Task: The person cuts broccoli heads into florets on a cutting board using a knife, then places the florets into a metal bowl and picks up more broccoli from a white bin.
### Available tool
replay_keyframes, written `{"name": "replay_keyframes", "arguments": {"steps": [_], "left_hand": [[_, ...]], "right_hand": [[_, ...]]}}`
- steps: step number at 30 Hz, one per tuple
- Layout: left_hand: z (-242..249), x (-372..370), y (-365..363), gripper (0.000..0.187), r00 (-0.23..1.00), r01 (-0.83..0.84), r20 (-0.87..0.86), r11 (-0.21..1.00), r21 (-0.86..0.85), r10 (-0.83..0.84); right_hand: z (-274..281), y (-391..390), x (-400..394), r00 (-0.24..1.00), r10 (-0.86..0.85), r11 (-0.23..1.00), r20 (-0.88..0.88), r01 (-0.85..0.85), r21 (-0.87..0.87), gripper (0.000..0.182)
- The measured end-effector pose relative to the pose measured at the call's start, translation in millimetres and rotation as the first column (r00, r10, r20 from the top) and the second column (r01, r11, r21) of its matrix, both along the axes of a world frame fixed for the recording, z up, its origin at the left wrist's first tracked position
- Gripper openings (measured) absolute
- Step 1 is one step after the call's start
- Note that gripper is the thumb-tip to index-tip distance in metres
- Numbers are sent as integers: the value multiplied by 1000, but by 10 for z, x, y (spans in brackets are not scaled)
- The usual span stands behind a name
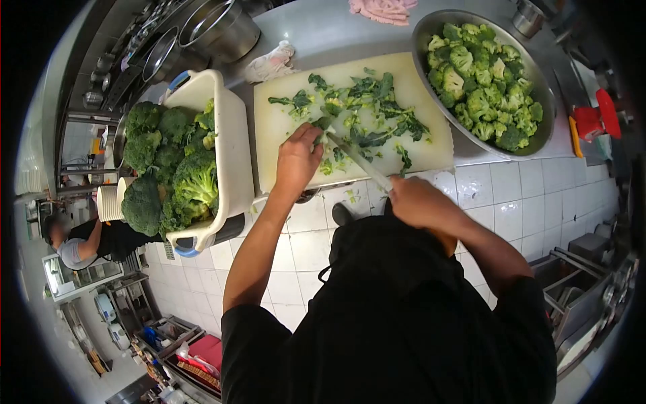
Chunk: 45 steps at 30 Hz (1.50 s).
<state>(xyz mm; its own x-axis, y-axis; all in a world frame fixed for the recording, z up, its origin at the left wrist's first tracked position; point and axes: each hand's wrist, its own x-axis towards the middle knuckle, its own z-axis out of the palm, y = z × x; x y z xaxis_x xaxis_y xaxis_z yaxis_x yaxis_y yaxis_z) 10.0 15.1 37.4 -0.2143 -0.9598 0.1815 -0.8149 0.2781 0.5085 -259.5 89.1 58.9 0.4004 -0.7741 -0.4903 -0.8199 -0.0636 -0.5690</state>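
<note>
My right hand point(418, 202) is closed around the handle of a kitchen knife point(359, 159), whose blade points up and left across the cutting board point(274, 153). At the blade's tip, my left hand point(298, 159) grips a small broccoli piece point(324, 124), mostly hidden by the fingers. Cut broccoli leaves point(374, 137) and small trimmings lie scattered over the board. On its left stands a white tub point(235, 145) heaped with whole broccoli heads point(196, 176). To the right is a wide metal bowl point(424, 75) full of broccoli florets point(476, 84).
Metal pots point(225, 30) and a crumpled cloth point(271, 62) stand behind the tub and board. A pink cloth point(382, 9) lies at the back. Right of the bowl sits a red object point(595, 118). Another person point(84, 244) stands at far left beside stacked containers point(109, 203).
</note>
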Motion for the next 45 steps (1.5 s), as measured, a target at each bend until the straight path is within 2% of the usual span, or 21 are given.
{"name": "replay_keyframes", "arguments": {"steps": [1,2,3,5,6,9,10,12,13,14,21,24,26,29,32,35,38,39,41,42,45], "left_hand": [[-23,83,50,28,999,10,-46,1000,12,-9],[-125,216,22,30,995,73,-65,995,-63,-77],[-210,340,14,30,992,75,-98,995,-65,-81],[-295,517,-16,31,982,87,-163,993,-74,-98],[-237,531,9,31,982,23,-186,998,54,-12],[-231,490,22,28,958,40,-282,999,-15,-43],[-204,456,44,27,968,-17,-252,1000,13,20],[-128,377,40,27,972,-132,-187,990,56,140],[-142,383,33,26,977,-118,-177,993,19,119],[-161,384,11,26,982,-99,-166,995,-19,95],[-206,300,4,24,977,-158,-151,986,-49,149],[-244,286,0,21,959,-183,-223,983,-15,175],[-265,300,-8,20,966,-157,-216,986,-57,142],[-236,291,-12,19,976,-149,-170,986,-77,134],[-224,295,1,19,977,-153,-156,988,-36,146],[-233,350,-53,19,972,-133,-193,991,0,131],[-99,457,-98,19,986,-48,-157,995,92,62],[-27,489,-140,19,991,-7,-134,991,130,25],[78,585,-272,23,990,138,-48,974,181,-131],[112,612,-312,25,978,204,-7,956,212,-207],[32,522,-365,33,975,211,-101,965,153,-197]], "right_hand": [[365,-163,-44,987,-133,928,95,91,360,32],[300,-235,-146,967,-187,894,175,93,439,33],[240,-280,-242,937,-246,853,248,87,515,33],[388,-335,-251,963,-200,872,181,91,481,30],[410,-312,-253,970,-191,882,151,102,459,30],[560,-179,-263,988,-136,927,69,102,362,29],[592,-115,-251,993,-106,942,42,87,326,29],[517,38,-253,1000,17,994,-3,-16,112,30],[513,85,-251,997,68,998,-35,-67,5,30],[536,102,-241,999,14,996,-52,-9,87,30],[597,107,-188,999,35,997,6,-35,66,27],[514,73,-136,1000,28,997,10,-28,67,26],[485,47,-103,1000,25,997,17,-26,77,27],[274,80,-106,996,85,994,14,-84,-71,26],[439,-149,89,998,-7,947,70,-16,320,26],[221,-273,141,989,0,929,145,-54,366,27],[320,-258,182,994,103,968,-21,-95,231,20],[254,-220,157,988,137,990,-69,-135,36,20],[55,-132,120,968,175,911,-180,-229,-343,21],[109,-124,109,970,170,921,-176,-220,-321,22],[361,-116,0,973,149,933,-174,-196,-301,23]]}}
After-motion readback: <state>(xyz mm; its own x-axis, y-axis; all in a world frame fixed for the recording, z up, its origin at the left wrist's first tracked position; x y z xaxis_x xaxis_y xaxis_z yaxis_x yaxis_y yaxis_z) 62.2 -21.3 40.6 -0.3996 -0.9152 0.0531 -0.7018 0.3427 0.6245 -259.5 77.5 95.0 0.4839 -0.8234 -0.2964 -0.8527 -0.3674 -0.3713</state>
